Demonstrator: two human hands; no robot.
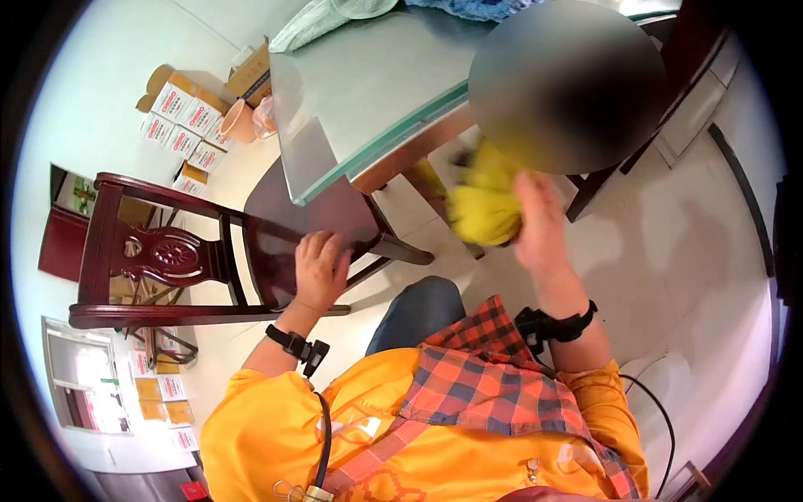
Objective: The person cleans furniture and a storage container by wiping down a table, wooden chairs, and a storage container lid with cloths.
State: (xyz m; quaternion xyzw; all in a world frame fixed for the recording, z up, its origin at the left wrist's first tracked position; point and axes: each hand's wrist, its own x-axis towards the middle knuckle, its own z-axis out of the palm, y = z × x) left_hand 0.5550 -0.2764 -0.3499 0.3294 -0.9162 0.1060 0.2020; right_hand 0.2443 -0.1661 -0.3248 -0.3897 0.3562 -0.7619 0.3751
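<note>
My right hand (539, 213) grips a bunched yellow cloth (485, 209) beside the edge of a glass-topped table (376, 92). Motion smears the cloth, and its upper part runs up to a round blurred patch that hides what is behind it. My left hand (322, 272) holds nothing; its fingers are loosely bent and a little apart. It appears over the near side of the seat of a dark red wooden chair (305, 217). Whether it touches the chair, I cannot tell.
On the table's far edge lie a pale green cloth (326, 21) and a blue fluffy cloth (477, 8). White cartons (180, 121) and a peach-coloured bucket (238, 123) stand by the wall. A black cable (657, 393) hangs at my right side. Dark furniture legs (585, 194) stand beyond my right hand.
</note>
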